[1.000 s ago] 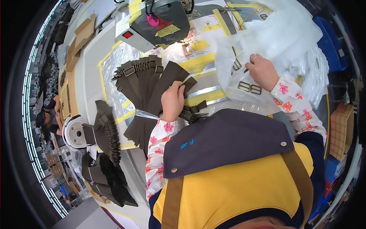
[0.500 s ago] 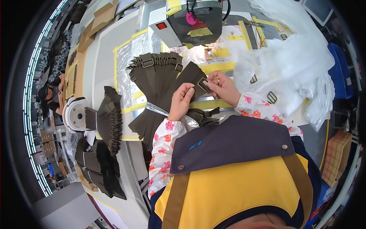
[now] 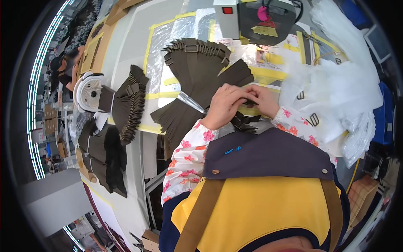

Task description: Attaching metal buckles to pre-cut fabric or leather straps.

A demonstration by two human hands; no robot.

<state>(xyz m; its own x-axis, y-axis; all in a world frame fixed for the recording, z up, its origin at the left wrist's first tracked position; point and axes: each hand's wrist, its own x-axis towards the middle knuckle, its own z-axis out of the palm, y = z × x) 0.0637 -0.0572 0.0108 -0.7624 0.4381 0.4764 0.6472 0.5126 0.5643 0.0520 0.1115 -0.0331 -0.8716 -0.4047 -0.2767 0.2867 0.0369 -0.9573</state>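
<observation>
My left hand (image 3: 226, 106) and my right hand (image 3: 263, 100) meet over the near side of a fanned bundle of dark olive webbing straps (image 3: 191, 77). Fingers of both hands are closed on the end of one dark strap (image 3: 251, 102), of which only a small part shows. Any buckle on that end is hidden by the fingers. A shiny silver band (image 3: 189, 101) wraps the bundle's waist. Along its far edge sit several dark rectangular buckles (image 3: 192, 48). Close below my hands lies a small heap of dark straps with buckles (image 3: 244, 122).
More strap bundles (image 3: 132, 98) lie at the left beside a white fan (image 3: 89, 93). A grey machine with a red switch (image 3: 268, 21) stands beyond the hands. Clear plastic bags (image 3: 336, 92) and loose buckles (image 3: 314, 119) lie at the right. Another person (image 3: 67, 69) works far left.
My hands have drawn together, and the buckle that showed between them is now covered by fingers. The whole view has shifted, so the table's things appear farther right and higher.
</observation>
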